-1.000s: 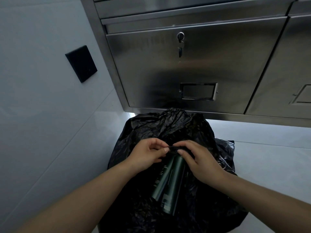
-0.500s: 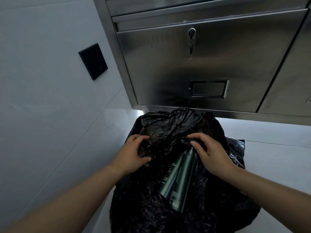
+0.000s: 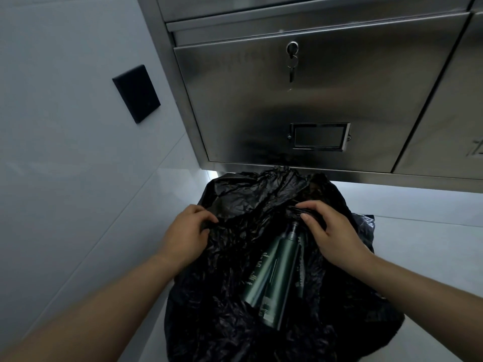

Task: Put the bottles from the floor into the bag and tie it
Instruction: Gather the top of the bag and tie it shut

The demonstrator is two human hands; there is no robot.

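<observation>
A crumpled black plastic bag lies on the pale floor in front of me. Dark green bottles lie side by side in its open mouth, necks pointing away from me; a third one shows partly at their right. My left hand grips a fold of the bag's rim on the left. My right hand pinches the bag's rim on the right, just above the bottle necks. The two hands are apart, holding the mouth wide.
A stainless steel cabinet with a key in its lock and a label holder stands right behind the bag. A white wall with a black plate rises on the left. Pale floor stretches to the right.
My hands were together at the middle of the bag, pinching its rim over the bottle necks. They have drawn apart, the left going further left, and the bag's mouth now lies wider.
</observation>
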